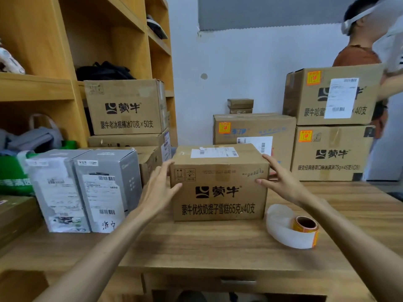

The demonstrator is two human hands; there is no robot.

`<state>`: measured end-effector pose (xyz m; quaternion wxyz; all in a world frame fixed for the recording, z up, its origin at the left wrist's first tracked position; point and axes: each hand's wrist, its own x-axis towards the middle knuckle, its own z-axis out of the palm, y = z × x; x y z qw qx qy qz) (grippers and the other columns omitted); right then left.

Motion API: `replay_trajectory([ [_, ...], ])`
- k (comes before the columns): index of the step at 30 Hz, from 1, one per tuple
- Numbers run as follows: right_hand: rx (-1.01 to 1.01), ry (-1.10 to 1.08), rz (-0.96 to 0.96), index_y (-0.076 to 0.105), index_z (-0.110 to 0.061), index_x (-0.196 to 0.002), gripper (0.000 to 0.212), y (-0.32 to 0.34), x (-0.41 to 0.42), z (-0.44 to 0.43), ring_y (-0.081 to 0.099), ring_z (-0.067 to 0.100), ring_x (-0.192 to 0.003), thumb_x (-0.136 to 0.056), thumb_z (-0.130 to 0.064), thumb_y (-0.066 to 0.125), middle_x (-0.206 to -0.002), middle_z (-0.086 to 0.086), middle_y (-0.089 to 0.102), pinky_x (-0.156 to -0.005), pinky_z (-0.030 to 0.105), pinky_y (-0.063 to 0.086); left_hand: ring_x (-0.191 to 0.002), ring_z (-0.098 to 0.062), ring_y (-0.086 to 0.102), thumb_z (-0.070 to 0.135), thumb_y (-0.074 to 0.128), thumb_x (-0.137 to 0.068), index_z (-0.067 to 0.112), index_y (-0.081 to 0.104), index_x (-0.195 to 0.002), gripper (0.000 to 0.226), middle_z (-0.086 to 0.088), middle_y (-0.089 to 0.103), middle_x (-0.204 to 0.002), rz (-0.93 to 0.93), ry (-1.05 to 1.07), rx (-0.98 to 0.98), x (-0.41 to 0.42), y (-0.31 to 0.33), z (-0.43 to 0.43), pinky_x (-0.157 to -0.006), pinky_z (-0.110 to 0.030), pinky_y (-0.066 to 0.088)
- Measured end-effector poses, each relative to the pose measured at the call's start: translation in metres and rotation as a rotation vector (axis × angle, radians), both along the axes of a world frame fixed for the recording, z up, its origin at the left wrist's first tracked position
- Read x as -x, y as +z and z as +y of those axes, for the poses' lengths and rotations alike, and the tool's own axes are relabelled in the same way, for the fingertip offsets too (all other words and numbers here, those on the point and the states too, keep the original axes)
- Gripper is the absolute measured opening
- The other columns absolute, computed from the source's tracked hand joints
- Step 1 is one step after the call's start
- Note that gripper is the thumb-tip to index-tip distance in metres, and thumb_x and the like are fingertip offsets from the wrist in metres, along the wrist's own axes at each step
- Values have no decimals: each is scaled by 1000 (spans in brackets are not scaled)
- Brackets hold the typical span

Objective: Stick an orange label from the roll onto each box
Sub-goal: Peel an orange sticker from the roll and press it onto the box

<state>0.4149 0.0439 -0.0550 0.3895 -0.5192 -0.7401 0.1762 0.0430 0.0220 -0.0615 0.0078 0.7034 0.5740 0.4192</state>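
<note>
the cardboard box [219,188] stands mid-frame on the wooden table [196,243], with no orange label on the faces in view. it looks stiff and probably not heavy, best taken by its two side walls. the left hand [160,184] lies with straight fingers against its left edge. the right hand [281,177] spreads its fingers over the right corner, clasping nothing. the label roll [304,227] lies at lower right, near the box.

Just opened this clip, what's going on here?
A person holds a brown cardboard box between the left hand and right hand on the wooden table, both fairly flat against its sides. Its visible faces show no orange label yet. The roll of orange labels, white backing trailing, lies untouched on the table right of it. Three cardboard boxes behind already carry orange stickers.
</note>
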Motion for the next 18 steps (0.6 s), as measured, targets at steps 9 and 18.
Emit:
replay_trajectory([
  [9,-168,-167,-359,58,-22,-125,41,-22,-45,-55,53,16,-118,-88,-34,70,-132,-6,53,-94,33,44,-123,-21,52,26,69,-90,14,50,-143,57,-5,55,-137,385,-154,-429,-73,-15,-23,-99,-42,49],
  [18,-94,-195,-337,64,-34,-91,10,-64,-88,-103,57,9,-66,-87,-44,66,-101,-16,58,-63,36,48,-92,-4,50,20,64,-94,18,57,-132,38,6,52,-129,126,-677,44,-212,-68,-45,-89,-25,46],
])
